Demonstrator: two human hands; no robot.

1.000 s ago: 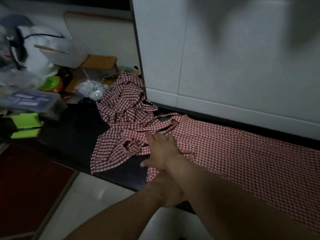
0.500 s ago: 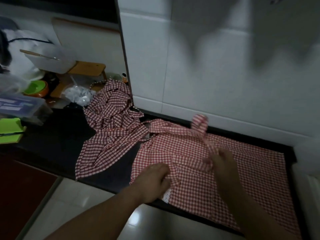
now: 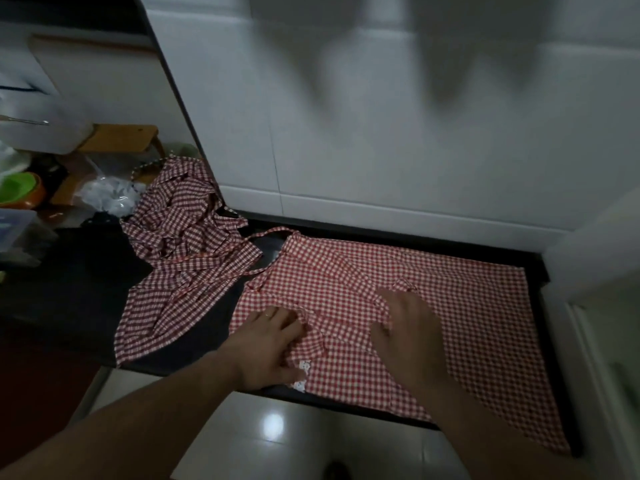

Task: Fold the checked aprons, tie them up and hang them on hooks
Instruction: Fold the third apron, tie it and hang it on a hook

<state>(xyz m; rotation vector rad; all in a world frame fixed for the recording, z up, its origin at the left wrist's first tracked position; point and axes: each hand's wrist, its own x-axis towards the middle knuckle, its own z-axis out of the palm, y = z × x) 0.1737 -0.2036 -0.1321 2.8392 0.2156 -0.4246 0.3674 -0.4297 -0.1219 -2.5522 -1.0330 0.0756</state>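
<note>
Bench [image 3: 79,289], dark top, contents listed from the left end.

1. Green bowl [image 3: 15,188]: far left end, toward the back edge, partly cut off by the frame.
2. Crumpled clear bag [image 3: 110,197]: back edge, just in front of a wooden board [image 3: 117,138].
3. Crumpled checked apron [image 3: 183,237]: heaped left of centre, from the back edge to the front edge, straps tangled.
4. Left hand [image 3: 270,344]: palm down with the fingers extended, pressing the near left corner of item 5 at the front edge. Grasps nothing.
5. Spread checked apron [image 3: 467,323]: laid flat over the right half, its right side reaching the right end.
6. Right hand [image 3: 408,334]: palm down, fingers spread and relaxed, resting on the middle of item 5, fingertips at a raised fold.
</note>
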